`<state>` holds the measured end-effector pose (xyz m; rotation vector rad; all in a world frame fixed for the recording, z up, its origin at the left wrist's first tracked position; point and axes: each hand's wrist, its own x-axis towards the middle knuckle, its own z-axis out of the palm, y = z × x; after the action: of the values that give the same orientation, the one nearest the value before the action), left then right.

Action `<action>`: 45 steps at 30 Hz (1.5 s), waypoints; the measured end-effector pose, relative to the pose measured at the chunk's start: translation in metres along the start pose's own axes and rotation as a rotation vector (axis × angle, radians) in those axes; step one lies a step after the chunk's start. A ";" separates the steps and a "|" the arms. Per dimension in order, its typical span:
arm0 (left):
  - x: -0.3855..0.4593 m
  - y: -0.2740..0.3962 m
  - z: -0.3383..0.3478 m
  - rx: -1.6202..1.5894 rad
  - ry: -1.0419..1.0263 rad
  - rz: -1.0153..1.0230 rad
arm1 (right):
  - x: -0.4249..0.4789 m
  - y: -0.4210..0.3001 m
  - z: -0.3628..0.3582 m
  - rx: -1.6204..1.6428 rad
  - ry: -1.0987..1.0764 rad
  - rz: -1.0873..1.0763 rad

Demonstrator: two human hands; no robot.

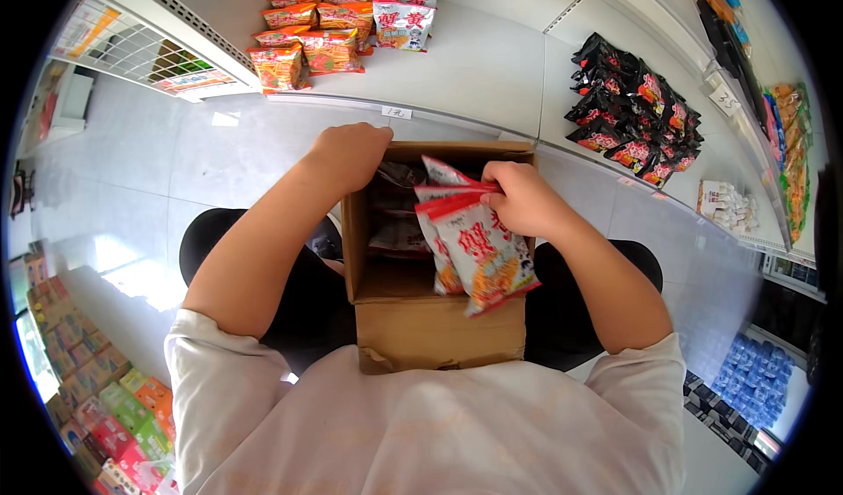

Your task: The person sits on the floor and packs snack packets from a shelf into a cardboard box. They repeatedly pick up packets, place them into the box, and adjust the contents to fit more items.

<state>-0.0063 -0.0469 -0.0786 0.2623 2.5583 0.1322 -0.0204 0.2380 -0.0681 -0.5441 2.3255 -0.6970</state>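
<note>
An open cardboard box (440, 333) stands between the person's knees, its near flap folded down towards the white shirt. My left hand (354, 158) grips the far left corner of the box rim. Several white-and-red snack bags (484, 248) hang from my right hand (520, 198), which pinches their top edges over the right part of the box. The front bag overlaps the box's near edge. More bags (398, 235) lie in the shadowed left part of the box; their number cannot be told.
Beyond the box runs a white shelf (487, 67) with orange noodle snack bags (332, 50), matching white-and-red bags (403, 26) and a pile of black bags (635, 113). A wire rack (145, 44) stands at the left. Stacked cartons (122, 403) are at lower left, blue bottle packs (754, 380) at lower right.
</note>
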 end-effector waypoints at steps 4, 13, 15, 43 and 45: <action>-0.001 -0.004 0.008 0.050 0.100 0.055 | 0.012 0.014 0.030 -0.327 0.136 -0.021; -0.005 0.001 0.006 -0.008 0.057 0.040 | 0.040 0.038 0.081 -0.914 -0.023 0.028; -0.006 0.001 0.007 -0.005 0.076 0.046 | 0.042 0.032 0.080 -0.921 -0.057 0.064; -0.006 -0.006 -0.021 -0.061 -0.020 0.027 | 0.001 -0.028 -0.039 -0.317 0.071 -0.329; 0.000 -0.011 -0.032 -0.107 0.032 0.000 | -0.009 -0.025 -0.061 -0.519 0.141 -0.234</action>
<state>-0.0254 -0.0584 -0.0535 0.2214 2.5729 0.2742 -0.0505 0.2435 -0.0094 -1.0389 2.6074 -0.2252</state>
